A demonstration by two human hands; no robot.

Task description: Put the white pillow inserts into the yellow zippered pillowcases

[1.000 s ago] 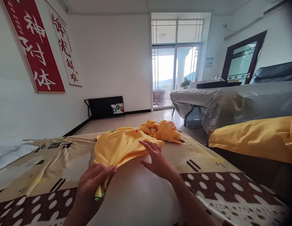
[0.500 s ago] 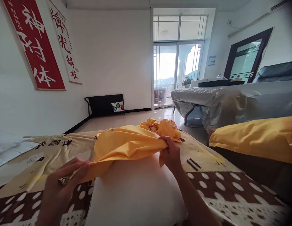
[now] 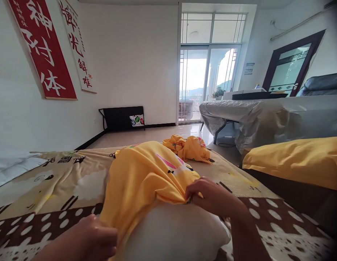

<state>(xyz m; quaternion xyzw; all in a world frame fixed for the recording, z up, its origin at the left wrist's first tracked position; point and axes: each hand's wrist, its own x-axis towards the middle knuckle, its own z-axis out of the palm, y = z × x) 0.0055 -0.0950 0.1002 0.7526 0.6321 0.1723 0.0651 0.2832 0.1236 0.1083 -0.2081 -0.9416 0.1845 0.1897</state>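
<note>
A white pillow (image 3: 173, 228) lies in front of me, its far part covered by a yellow pillowcase (image 3: 138, 170) with a pink-eared print. My left hand (image 3: 95, 233) is closed on the pillowcase's left edge, low at the pillow's near left. On the right, my right hand (image 3: 206, 194) pinches the hem of the opening above the pillow. The near end of the pillow is bare white. How far the pillow reaches inside the case is hidden by the cloth.
Beneath the pillow spreads a patterned blanket (image 3: 84, 185). Crumpled yellow fabric (image 3: 194, 148) lies beyond. At right is another yellow cloth-covered thing (image 3: 295, 156), with a plastic-covered table (image 3: 228, 105) behind it. White bedding (image 3: 13, 166) sits at far left.
Both hands have come nearer to me, drawing the pillowcase further over the pillow. The left side of the case now hangs lower, and its printed face shows.
</note>
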